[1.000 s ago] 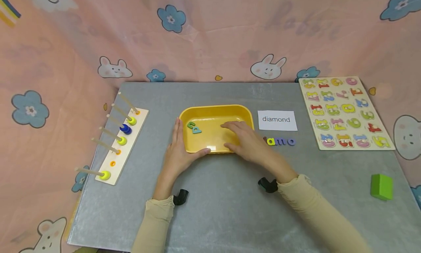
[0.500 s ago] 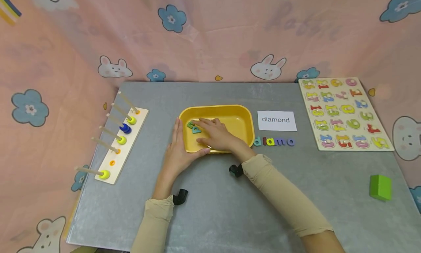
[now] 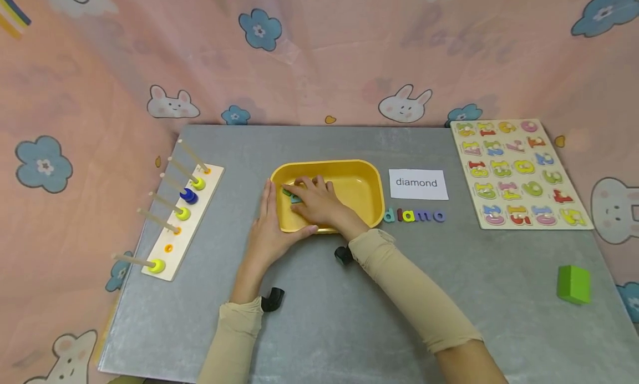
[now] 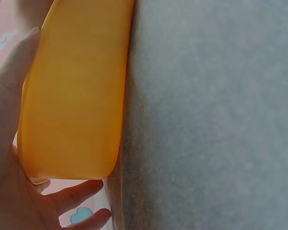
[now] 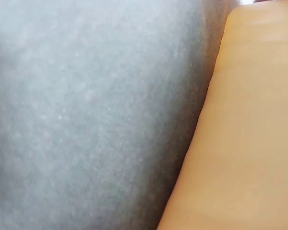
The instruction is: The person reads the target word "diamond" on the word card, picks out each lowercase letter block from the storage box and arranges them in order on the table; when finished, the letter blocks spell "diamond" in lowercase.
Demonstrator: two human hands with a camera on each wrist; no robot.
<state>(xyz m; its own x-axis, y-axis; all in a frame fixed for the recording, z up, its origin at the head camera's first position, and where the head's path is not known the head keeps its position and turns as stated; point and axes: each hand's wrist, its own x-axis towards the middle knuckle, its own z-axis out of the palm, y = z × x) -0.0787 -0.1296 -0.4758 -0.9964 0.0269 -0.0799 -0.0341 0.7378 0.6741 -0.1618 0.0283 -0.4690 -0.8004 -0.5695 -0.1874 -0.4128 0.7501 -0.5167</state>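
A yellow tray (image 3: 356,206) stands mid-table. My left hand (image 3: 272,237) braces its front left corner, with fingers straight along the left wall and thumb at the front rim; the left wrist view shows the tray's outer wall (image 4: 77,96) beside that hand. My right hand (image 3: 319,203) is over the tray's left part, index and thumb apart around two small letters. One is a green letter (image 3: 286,193), the other a teal letter (image 3: 295,199); both are partly covered. Only table and tray wall (image 5: 249,134) dominate the right wrist view.
To the tray's right lie a card (image 3: 418,184) reading "diamond" and a row of coloured letters (image 3: 408,216), d, l or i, a, m, o. A number puzzle board (image 3: 519,176), a green block (image 3: 573,284) and a peg board (image 3: 187,228) with rings stand farther out.
My right hand has moved left across the tray onto the two small letters, uncovering the first letters of the row. The left hand has stayed at the tray's corner.
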